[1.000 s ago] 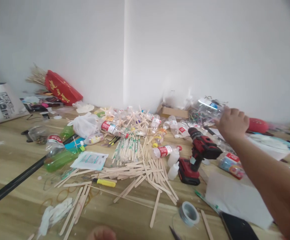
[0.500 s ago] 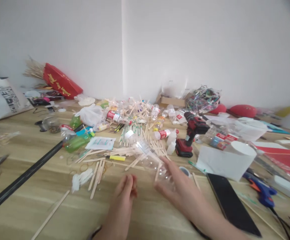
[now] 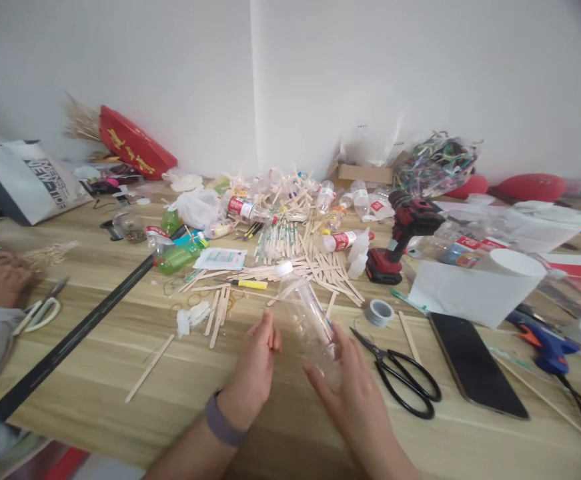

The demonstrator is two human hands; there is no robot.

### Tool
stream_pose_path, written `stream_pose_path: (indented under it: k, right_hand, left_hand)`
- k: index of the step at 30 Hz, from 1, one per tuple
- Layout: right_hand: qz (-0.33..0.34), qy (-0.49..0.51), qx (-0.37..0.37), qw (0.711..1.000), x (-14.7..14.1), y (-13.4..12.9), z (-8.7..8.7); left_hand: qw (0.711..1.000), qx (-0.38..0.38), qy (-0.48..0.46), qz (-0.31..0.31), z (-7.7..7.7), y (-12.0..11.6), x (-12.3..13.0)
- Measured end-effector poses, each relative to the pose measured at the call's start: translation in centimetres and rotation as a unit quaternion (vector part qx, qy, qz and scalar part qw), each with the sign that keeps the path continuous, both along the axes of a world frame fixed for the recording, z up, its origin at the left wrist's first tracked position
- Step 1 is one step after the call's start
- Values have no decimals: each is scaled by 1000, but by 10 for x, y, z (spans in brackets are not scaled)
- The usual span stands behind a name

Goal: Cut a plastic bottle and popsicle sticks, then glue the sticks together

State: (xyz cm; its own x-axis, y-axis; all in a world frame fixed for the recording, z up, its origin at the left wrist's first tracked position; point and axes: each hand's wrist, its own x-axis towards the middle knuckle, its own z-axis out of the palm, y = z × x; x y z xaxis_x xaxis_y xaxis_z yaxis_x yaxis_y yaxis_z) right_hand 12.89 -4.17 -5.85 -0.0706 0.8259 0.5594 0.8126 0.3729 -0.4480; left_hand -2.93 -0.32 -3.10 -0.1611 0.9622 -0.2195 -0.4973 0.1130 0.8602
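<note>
My right hand (image 3: 353, 387) is closed around the lower end of a clear plastic bottle (image 3: 303, 313). The bottle tilts up and away to the left, its white cap (image 3: 285, 268) toward the wooden sticks (image 3: 315, 270). Left of the bottle, apart from it, is my left hand (image 3: 257, 357), with a band on the wrist. Its fingers are curled and the thumb lies against them; whatever may be inside is hidden. Black-handled scissors (image 3: 400, 377) lie on the wooden table (image 3: 295, 427), right of my right hand. A yellow-handled cutter (image 3: 250, 285) rests among the sticks.
A phone (image 3: 477, 363), a tape roll (image 3: 380, 313) and a blue glue gun (image 3: 545, 340) lie to the right. The red drill (image 3: 403, 233) stands behind them. Another person's hands (image 3: 3, 277) are at the left edge, near white-handled scissors (image 3: 43, 313) and a long black strip (image 3: 80, 327).
The view has shifted, so most of the table's contents appear further right and higher. The bottle stands more upright in my right hand. The black scissors and another person's hands have come into sight.
</note>
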Motion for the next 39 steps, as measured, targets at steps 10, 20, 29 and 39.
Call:
stream_pose_path:
  k: [10, 20, 29, 39]
  right_hand:
    - [126, -7, -12, 992, 1, -7, -27]
    - [70, 55, 28, 996, 40, 17, 80]
    - [56, 135, -72, 987, 30, 23, 92]
    - [185, 165, -96, 964, 44, 13, 74]
  left_hand:
    - [985, 92, 101, -109, 20, -2, 8]
    - [665, 345, 662, 7, 28, -16, 2]
    - [555, 399, 730, 9, 26, -22, 5]
    - [778, 161, 439, -420, 60, -12, -22]
